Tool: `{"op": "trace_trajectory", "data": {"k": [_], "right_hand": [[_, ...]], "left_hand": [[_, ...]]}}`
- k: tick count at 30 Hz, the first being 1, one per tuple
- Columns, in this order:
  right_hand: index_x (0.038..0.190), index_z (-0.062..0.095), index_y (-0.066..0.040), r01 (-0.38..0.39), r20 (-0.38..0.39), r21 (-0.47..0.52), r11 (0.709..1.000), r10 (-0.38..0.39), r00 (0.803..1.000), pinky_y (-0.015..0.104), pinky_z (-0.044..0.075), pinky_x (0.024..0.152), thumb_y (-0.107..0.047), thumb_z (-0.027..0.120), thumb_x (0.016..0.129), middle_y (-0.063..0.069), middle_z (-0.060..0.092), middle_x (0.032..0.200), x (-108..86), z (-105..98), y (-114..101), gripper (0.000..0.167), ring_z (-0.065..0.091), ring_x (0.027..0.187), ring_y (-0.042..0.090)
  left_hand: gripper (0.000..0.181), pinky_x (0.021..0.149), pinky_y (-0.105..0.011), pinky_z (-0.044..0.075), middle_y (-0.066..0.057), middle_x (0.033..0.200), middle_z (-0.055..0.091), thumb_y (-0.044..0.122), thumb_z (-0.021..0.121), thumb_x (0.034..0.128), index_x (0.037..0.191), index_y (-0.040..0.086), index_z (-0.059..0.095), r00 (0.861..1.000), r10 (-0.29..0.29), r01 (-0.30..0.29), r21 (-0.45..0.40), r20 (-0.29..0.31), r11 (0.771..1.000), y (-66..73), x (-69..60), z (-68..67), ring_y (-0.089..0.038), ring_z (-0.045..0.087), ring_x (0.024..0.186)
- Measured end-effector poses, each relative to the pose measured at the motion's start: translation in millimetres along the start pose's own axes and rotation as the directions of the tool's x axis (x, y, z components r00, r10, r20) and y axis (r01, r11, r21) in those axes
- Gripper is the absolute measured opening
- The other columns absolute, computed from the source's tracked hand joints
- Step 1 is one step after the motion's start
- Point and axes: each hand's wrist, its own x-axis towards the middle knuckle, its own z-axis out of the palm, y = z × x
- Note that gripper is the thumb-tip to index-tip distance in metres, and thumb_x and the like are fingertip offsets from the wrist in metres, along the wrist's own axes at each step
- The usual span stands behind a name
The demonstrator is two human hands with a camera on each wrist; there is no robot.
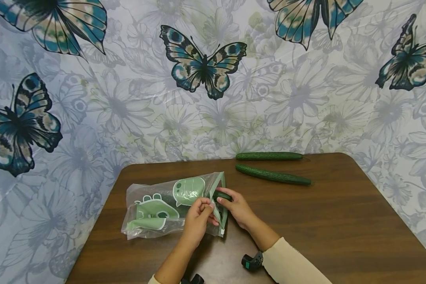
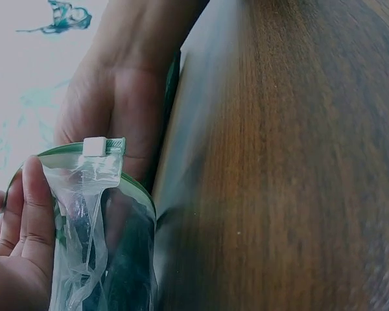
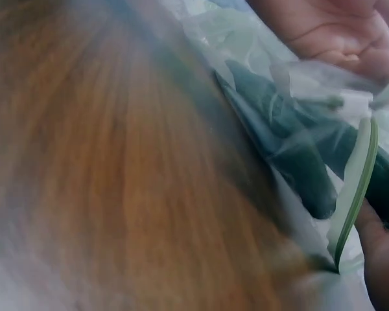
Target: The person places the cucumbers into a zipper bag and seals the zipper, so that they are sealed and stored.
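A clear zip bag [image 1: 200, 179] with green cartoon prints lies on the table, its green-edged mouth facing right. My left hand [image 1: 197, 219] pinches the rim of that mouth; in the left wrist view its fingers [image 2: 35, 214] sit on the edge near the white slider [image 2: 94, 147]. With my right hand [image 1: 240, 210] I grip the end of a dark green cucumber [image 1: 222, 195], which is partly inside the bag. Another cucumber [image 3: 305, 184] shows through the plastic in the right wrist view. The far ends of both are blurred by the film.
Two more cucumbers, one [image 1: 269, 156] at the table's back edge and one [image 1: 273, 175] just in front of it, lie right of the bag. The brown table [image 1: 323, 221] meets a butterfly-print cloth [image 1: 291, 94] behind. A black wrist device [image 1: 252, 261] is by the right sleeve.
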Motion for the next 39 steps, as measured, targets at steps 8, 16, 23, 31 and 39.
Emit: {"op": "trace_trajectory", "data": {"k": [8, 16, 23, 31, 39], "right_hand": [[0.145, 0.052, -0.004, -0.019, 0.036, 0.072, 0.997, 0.017, 0.999, 0.017, 0.049, 0.098, -0.004, 0.061, 0.094, 0.018, 0.051, 0.148, 2.1, -3.7, 9.6, 0.051, 0.054, 0.125, 0.014], [0.127, 0.057, 0.005, -0.001, -0.059, 0.054, 0.999, 0.004, 0.998, 0.017, 0.055, 0.085, -0.003, 0.071, 0.090, 0.022, 0.067, 0.126, 4.2, -0.7, 13.0, 0.040, 0.066, 0.101, 0.008], [0.122, 0.067, 0.001, 0.054, -0.097, -0.082, 0.995, -0.062, 0.993, 0.018, 0.053, 0.087, -0.003, 0.072, 0.090, 0.020, 0.069, 0.125, 5.5, 6.5, 14.2, 0.033, 0.065, 0.108, 0.015], [0.120, 0.071, -0.002, 0.075, -0.111, -0.267, 0.961, -0.108, 0.988, 0.029, 0.054, 0.098, -0.004, 0.070, 0.090, 0.016, 0.071, 0.119, 5.8, 12.3, 17.0, 0.030, 0.064, 0.116, 0.027], [0.117, 0.071, -0.003, 0.082, -0.075, -0.339, 0.937, -0.114, 0.991, 0.043, 0.059, 0.097, -0.004, 0.067, 0.092, 0.018, 0.070, 0.123, 4.8, 14.1, 15.3, 0.025, 0.066, 0.118, 0.033]], "left_hand": [[0.016, 0.056, -0.027, 0.061, -0.005, 0.077, 0.058, 0.006, 0.055, 0.1000, 0.105, -0.009, 0.050, 1.000, -0.017, 0.017, -0.011, -0.005, 1.000, 0.2, 0.7, 0.2, -0.015, 0.063, 0.061], [0.015, 0.056, -0.027, 0.061, -0.005, 0.077, 0.057, 0.005, 0.055, 0.0999, 0.105, -0.009, 0.049, 1.000, -0.009, 0.009, -0.012, 0.004, 1.000, 0.2, 0.8, -0.1, -0.015, 0.063, 0.061], [0.015, 0.056, -0.026, 0.060, -0.005, 0.076, 0.056, 0.004, 0.054, 0.0993, 0.104, -0.010, 0.050, 1.000, 0.000, 0.001, -0.018, 0.010, 1.000, 0.0, 0.2, 0.2, -0.014, 0.062, 0.061], [0.016, 0.055, -0.025, 0.060, -0.006, 0.075, 0.056, 0.005, 0.055, 0.0996, 0.104, -0.010, 0.049, 1.000, -0.003, 0.003, -0.025, 0.006, 1.000, -0.8, -0.1, 0.0, -0.014, 0.062, 0.060], [0.015, 0.055, -0.026, 0.060, -0.008, 0.075, 0.057, 0.005, 0.055, 0.0992, 0.104, -0.009, 0.050, 1.000, -0.010, 0.010, -0.017, -0.006, 1.000, -1.1, 0.6, -0.5, -0.015, 0.062, 0.059]]}}
